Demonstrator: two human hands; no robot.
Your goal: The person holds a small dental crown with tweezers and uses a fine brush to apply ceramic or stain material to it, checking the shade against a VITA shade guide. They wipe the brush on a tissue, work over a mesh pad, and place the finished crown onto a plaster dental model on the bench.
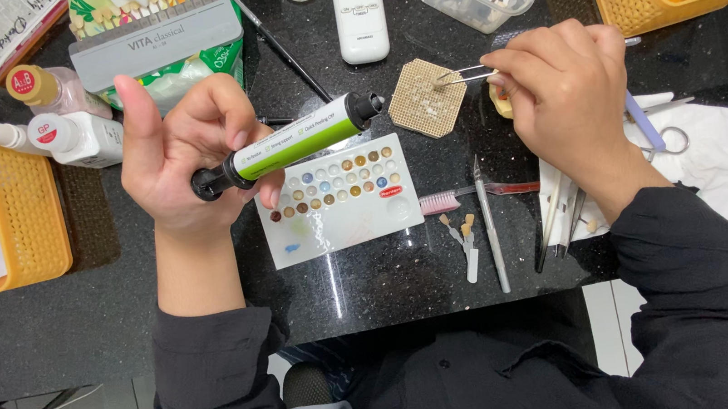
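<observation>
Spreading under everything is the black speckled counter (390,275), with both dark-sleeved forearms reaching up onto it from the near edge. Of the two hands, the left hand (185,156) is the more open in posture: thumb stuck straight up, the other fingers curled and clamped around a syringe-like applicator (289,144), which lies nearly level, tilted slightly upward toward its tip. That applicator has a black body wrapped in a lime-green and white label, with its black nozzle pointing toward the right hand. The right hand (566,95) is bunched knuckles-up, its fingertips pinched on slim metal tweezers (464,76) whose tips rest over a tan honeycomb tray (427,99); the tray sits on the counter between the two hands, just off the applicator's nozzle. Below the left hand's fingers lies a white palette (341,202) dotted with rows of small brown, grey and blue spots. Beyond the left hand stand a grey shade-guide holder (154,44) and small white bottles (78,137); a yellow basket (0,214) sits further out on that side. Near the right wrist lie a pink brush (455,198) and several thin metal instruments (490,227) on the counter.
</observation>
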